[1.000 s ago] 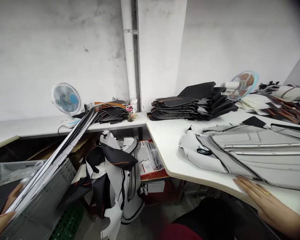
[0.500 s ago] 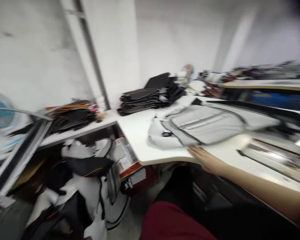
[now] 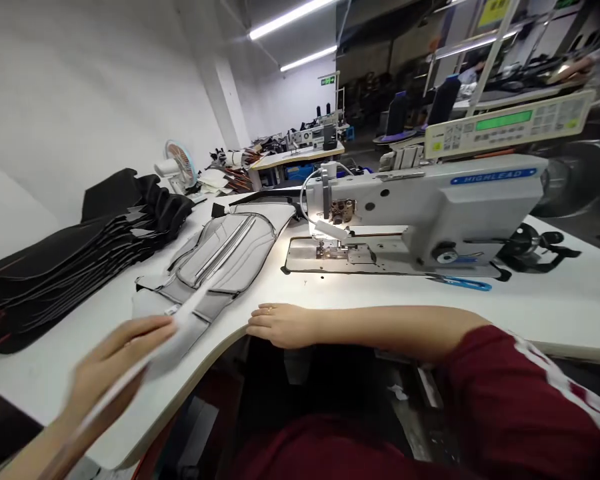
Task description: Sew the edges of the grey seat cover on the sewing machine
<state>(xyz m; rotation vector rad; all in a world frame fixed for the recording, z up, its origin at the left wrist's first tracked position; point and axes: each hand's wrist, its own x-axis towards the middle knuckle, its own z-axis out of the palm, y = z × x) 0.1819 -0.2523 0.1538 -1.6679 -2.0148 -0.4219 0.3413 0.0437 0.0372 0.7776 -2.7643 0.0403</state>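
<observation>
Left hand [image 3: 107,363]: a white strip [image 3: 120,388] is pinched, eight o'clock.
Right hand [image 3: 280,325]: laid on table edge [image 3: 207,363], six o'clock, nothing gripped.
Sewing machine [image 3: 430,207]: "HIGHLEAD" is read, three o'clock.

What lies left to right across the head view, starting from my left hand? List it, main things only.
Left hand gripping a blurred white strip → grey panel → right hand → sewing machine.

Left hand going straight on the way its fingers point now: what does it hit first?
Probably the near end of the grey panel on the table. The left hand, holding a white strip, points that way, though the depth between them is unclear.
</observation>
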